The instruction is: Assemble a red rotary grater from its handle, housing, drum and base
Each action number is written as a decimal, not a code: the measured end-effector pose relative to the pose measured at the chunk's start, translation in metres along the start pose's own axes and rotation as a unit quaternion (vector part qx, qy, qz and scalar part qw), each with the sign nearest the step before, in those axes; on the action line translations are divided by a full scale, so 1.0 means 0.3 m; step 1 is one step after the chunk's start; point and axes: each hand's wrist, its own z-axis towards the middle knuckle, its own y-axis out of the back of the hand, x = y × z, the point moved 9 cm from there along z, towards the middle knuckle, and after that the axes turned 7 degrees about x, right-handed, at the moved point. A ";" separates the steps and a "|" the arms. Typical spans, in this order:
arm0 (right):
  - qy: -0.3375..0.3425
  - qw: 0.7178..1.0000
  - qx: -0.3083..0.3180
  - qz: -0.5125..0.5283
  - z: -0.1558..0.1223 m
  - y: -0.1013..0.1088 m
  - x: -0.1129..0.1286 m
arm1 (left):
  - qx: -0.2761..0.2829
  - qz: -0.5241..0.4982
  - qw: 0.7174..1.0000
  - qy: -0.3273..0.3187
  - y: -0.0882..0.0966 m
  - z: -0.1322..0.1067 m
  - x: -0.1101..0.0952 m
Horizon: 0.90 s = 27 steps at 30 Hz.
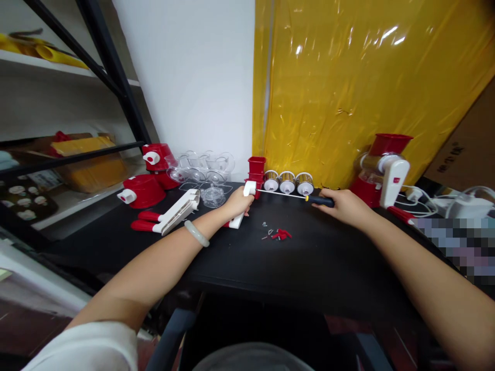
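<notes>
My left hand is closed round a white plastic crank part with a red end, holding it on the black table. My right hand grips the black handle of a screwdriver. Its thin metal shaft lies nearly level and its tip meets the white part. A pale bangle sits on my left wrist. Small screws and red clips lie on the table just in front of both hands.
Behind stand three metal drum blades, a red square hopper, clear plastic parts, red bases and white handles. An assembled red and white grinder stands right, with white cables beyond. Yellow sheeting hangs behind; shelving stands left.
</notes>
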 end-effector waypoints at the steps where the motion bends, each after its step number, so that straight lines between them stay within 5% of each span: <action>1: 0.002 1.000 0.005 0.015 0.001 -0.003 0.001 | -0.003 0.010 1.000 -0.004 0.005 0.003 0.000; 13: -0.028 0.978 0.104 0.179 0.002 -0.070 -0.011 | -0.054 0.118 0.990 -0.061 0.063 -0.005 -0.051; 18: -0.090 0.935 0.215 0.266 -0.025 -0.121 -0.016 | -0.055 0.111 0.989 -0.081 0.059 -0.016 -0.072; 27: -0.080 0.841 0.353 0.403 -0.091 -0.177 0.002 | -0.043 0.081 0.987 -0.131 0.036 -0.045 -0.119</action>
